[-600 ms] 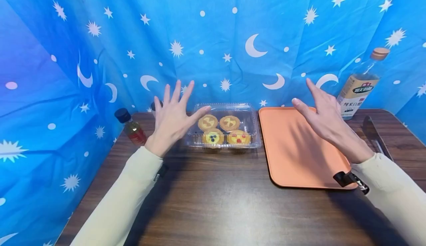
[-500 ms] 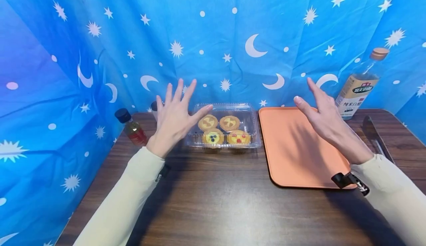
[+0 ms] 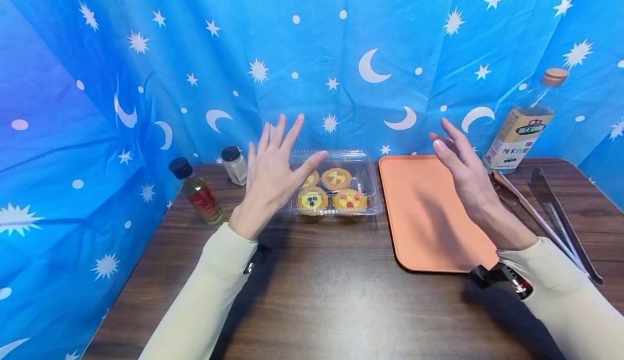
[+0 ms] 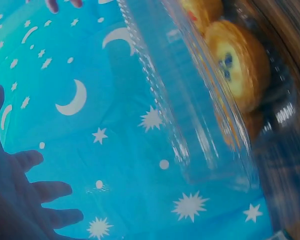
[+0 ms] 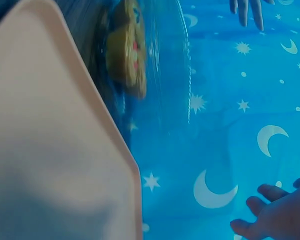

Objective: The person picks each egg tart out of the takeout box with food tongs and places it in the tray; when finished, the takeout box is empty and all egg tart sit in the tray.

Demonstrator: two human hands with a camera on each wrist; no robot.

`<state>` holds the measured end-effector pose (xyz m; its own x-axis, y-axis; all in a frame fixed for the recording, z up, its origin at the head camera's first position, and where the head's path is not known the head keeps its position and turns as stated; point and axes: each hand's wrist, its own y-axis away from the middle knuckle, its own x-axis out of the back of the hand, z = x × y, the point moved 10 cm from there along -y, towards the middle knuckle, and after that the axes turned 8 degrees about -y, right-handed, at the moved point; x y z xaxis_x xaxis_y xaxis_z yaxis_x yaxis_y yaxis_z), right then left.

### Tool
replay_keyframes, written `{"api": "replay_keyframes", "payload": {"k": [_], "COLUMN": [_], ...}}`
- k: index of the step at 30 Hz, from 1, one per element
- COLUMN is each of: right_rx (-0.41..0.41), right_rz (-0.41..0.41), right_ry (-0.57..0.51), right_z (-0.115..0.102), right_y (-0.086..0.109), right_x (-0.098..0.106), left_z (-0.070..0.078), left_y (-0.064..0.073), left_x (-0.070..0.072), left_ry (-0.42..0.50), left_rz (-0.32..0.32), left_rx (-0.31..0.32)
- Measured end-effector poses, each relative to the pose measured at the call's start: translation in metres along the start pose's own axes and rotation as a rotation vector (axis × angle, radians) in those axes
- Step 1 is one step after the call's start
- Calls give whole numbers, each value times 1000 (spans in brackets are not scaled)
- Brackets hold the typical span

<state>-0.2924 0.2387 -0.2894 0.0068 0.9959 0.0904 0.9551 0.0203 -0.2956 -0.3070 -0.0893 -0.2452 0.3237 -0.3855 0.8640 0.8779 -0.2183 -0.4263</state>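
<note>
Tart box [image 3: 361, 168] lies partly hidden behind the left hand [image 3: 268, 184], whose fingers spread wide; the right hand [image 3: 472, 184], fingers extended and parted, hangs over the orange tray [image 3: 411, 216]; a black-capped jar [image 3: 236, 169] and red-labelled bottle [image 3: 205, 203] share the bench [image 3: 312, 295].

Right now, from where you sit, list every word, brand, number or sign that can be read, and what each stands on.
"纯米白", then a blurred last character: on the tall bottle.
Dark oval and small red marks on that bottle: too blurred to read surely.
Red label on the small bottle: too blurred to read.
Jar: no text can be made out.
</note>
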Motion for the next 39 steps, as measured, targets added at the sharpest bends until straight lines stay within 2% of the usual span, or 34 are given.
{"api": "replay_keyframes", "payload": {"k": [6, 12, 20, 25, 31, 39], "right_rx": [-7, -33, -66, -116, -161, -201], "right_rz": [5, -6, -33, -55, -66, -91], "right_ry": [-305, -457, -629, -641, -655, -552], "right_z": [10, 17, 29, 40, 49, 63], "right_y": [3, 6, 11, 16, 20, 24], "right_x": [-8, -16, -28, -35, -41, -51], "left_z": [8, 18, 31, 36, 41, 49], "left_y": [5, 9, 15, 20, 23, 28], "left_x": [-1, -11, -22, -25, -25, -30], "left_ry": [105, 141, 256, 326, 362, 398], "left_rz": [4, -21, -33, -10, 48, 125], "left_rx": [-22, -78, -150, -173, -215, -311]}}
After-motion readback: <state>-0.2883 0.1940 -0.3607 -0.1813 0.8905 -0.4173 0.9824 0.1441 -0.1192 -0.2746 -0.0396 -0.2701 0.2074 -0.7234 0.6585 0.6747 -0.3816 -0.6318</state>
